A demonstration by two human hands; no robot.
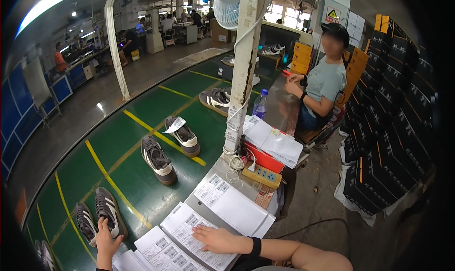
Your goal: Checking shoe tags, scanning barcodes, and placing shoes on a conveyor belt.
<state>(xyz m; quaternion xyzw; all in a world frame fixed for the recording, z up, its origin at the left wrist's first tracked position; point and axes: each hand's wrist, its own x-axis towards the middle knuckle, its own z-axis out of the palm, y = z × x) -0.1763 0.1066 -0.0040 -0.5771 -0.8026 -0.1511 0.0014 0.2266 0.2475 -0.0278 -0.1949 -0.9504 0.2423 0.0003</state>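
Note:
My left hand (pixel 106 240) reaches onto the green conveyor belt (pixel 128 129) and grips the heel of a grey sneaker with white stripes (pixel 109 212), one of a pair lying side by side; its partner (pixel 86 221) lies just to the left. My right hand (pixel 215 239) rests flat, fingers spread, on a white sheet of barcode labels (pixel 189 233) on the metal side table. A black band sits on that wrist.
Further up the belt lie another grey pair (pixel 159 159), one sneaker with a paper tag (pixel 182 136), and a third pair (pixel 215 100). A white post (pixel 244 67), a power strip (pixel 261 175), paper stacks (pixel 275 140) and a water bottle (pixel 259 105) stand ahead. A seated person (pixel 322 84) works beyond. Black shoe boxes (pixel 393 129) fill the right.

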